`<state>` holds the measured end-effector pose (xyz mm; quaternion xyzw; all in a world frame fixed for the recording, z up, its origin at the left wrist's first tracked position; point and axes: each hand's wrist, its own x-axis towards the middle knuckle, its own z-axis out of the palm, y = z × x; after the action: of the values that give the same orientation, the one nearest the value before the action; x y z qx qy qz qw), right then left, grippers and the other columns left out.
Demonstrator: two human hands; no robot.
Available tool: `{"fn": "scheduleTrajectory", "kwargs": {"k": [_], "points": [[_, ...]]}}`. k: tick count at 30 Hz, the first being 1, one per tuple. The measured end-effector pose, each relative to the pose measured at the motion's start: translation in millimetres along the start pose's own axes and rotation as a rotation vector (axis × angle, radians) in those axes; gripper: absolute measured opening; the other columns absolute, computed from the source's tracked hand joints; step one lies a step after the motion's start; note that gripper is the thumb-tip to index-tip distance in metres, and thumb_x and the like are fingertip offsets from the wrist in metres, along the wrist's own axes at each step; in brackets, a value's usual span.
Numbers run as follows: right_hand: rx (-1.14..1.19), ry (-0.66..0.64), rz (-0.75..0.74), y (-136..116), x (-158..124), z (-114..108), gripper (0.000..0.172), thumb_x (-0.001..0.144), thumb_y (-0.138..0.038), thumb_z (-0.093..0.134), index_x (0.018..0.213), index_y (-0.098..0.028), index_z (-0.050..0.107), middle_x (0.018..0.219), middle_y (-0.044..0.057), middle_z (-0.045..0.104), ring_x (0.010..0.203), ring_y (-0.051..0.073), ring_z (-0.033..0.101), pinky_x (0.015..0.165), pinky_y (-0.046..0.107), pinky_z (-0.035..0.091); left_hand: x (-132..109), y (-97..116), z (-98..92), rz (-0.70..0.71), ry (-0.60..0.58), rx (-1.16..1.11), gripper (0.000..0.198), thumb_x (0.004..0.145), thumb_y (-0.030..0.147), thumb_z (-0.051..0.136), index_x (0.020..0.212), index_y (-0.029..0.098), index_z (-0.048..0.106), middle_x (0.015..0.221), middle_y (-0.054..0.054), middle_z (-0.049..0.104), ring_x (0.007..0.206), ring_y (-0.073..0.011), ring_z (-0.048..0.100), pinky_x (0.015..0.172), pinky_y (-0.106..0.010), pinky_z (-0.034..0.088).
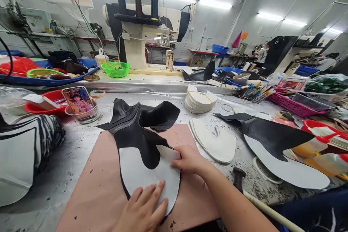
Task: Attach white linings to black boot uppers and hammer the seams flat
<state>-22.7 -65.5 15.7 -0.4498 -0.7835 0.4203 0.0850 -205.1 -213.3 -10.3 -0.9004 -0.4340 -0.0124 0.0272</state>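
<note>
A black leather shoe piece [138, 130] lies on a pink work mat [95, 188], with a white lining piece [144, 174] over its near end. My left hand [143, 208] rests flat on the white lining, fingers spread and open. My right hand [189, 159] presses the lining's right edge with curled fingers, pinching that edge. Nothing else is in either hand.
A stack of white cut pieces [214, 141] and another black-and-white shoe piece [274, 148] lie to the right. A hammer [239, 177] lies near my right arm. A phone in a bowl [80, 103], a green bowl [115, 69] and a sewing machine [146, 32] stand behind. More stacked pieces [24, 148] lie left.
</note>
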Motion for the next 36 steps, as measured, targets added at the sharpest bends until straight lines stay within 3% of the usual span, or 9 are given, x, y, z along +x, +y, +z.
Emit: {"fn": "scheduleTrajectory", "kwargs": {"k": [2,7,12,20,26,29,31,33,36], "points": [[-0.019,0.003,-0.010,1.4,2.3,0.4,0.009,0.064,-0.021,0.067,0.072,-0.019,0.063,0.068,-0.002,0.062,0.066,0.016,0.054,0.054,0.023,0.034,17.5,2.2,-3.7,-0.077,-0.063,-0.007,0.046,0.083,0.056,0.046,0.110,0.022,0.061,0.129,-0.011,0.053,0.092,-0.0276,0.058,0.072,-0.036,0.045],[-0.030,0.065,-0.032,11.9,11.0,2.0,0.017,0.062,-0.021,0.068,0.074,-0.020,0.057,0.066,-0.004,0.057,0.064,0.015,0.051,0.054,0.023,0.032,51.7,-5.1,1.6,-0.130,-0.007,0.126,0.040,0.081,0.012,0.044,0.119,0.015,0.056,0.112,-0.012,0.063,0.079,-0.0233,0.059,0.065,-0.034,0.045],[0.024,0.204,0.027,21.0,19.2,4.7,0.021,0.070,-0.016,0.062,0.087,-0.020,0.050,0.066,-0.005,0.053,0.064,0.013,0.051,0.057,0.023,0.034,52.8,-26.2,16.1,-0.106,0.260,0.206,0.048,0.087,0.034,0.039,0.131,0.015,0.044,0.130,-0.012,0.051,0.122,-0.0298,0.042,0.102,-0.047,0.025],[0.102,0.210,0.068,18.9,20.4,2.3,0.031,0.064,-0.012,0.066,0.089,-0.021,0.050,0.066,-0.007,0.054,0.064,0.012,0.052,0.057,0.022,0.034,55.0,-36.1,21.1,-0.090,0.330,0.219,0.060,0.085,0.041,0.039,0.137,0.011,0.035,0.134,-0.017,0.046,0.125,-0.0258,0.042,0.110,-0.041,0.001],[0.097,0.180,0.040,6.9,1.9,14.4,0.014,0.063,-0.012,0.063,0.066,-0.020,0.052,0.061,-0.005,0.054,0.059,0.012,0.050,0.052,0.022,0.033,51.8,-36.6,16.3,-0.152,0.398,0.186,0.069,0.081,0.038,0.047,0.141,0.012,0.025,0.141,-0.015,0.037,0.123,-0.0251,0.044,0.105,-0.037,0.022],[0.107,0.186,-0.102,-3.2,-17.3,28.3,0.016,0.061,-0.005,0.058,0.063,-0.019,0.051,0.081,0.000,0.061,0.075,0.015,0.055,0.064,0.023,0.039,52.2,-32.9,14.0,-0.227,0.428,0.118,0.051,0.077,0.020,0.049,0.127,0.018,0.046,0.140,-0.013,0.039,0.118,-0.0248,0.048,0.095,-0.037,0.035],[0.181,0.190,-0.199,-6.6,-27.7,35.3,0.014,0.064,-0.008,0.061,0.071,-0.019,0.054,0.099,0.004,0.061,0.088,0.018,0.056,0.074,0.025,0.042,51.8,-30.6,9.7,-0.259,0.425,0.055,0.033,0.074,0.008,0.045,0.097,0.024,0.063,0.134,-0.004,0.049,0.116,-0.0240,0.049,0.091,-0.038,0.039],[0.271,0.174,-0.240,-7.0,-33.7,39.3,0.013,0.077,-0.022,0.057,0.090,-0.019,0.058,0.108,0.007,0.061,0.096,0.020,0.056,0.081,0.028,0.044,45.2,-31.7,2.5,-0.218,0.381,0.000,0.029,0.073,0.004,0.042,0.071,0.024,0.062,0.125,0.003,0.057,0.115,-0.0229,0.050,0.089,-0.039,0.041],[0.177,0.129,-0.243,-5.8,-37.2,44.0,0.035,0.091,-0.031,0.040,0.121,-0.017,0.052,0.123,0.010,0.056,0.114,0.023,0.049,0.096,0.036,0.039,10.5,-45.7,-11.7,-0.132,0.235,-0.091,0.030,0.070,0.002,0.040,0.065,0.024,0.060,0.125,0.005,0.057,0.119,-0.0213,0.047,0.090,-0.038,0.044]]}}
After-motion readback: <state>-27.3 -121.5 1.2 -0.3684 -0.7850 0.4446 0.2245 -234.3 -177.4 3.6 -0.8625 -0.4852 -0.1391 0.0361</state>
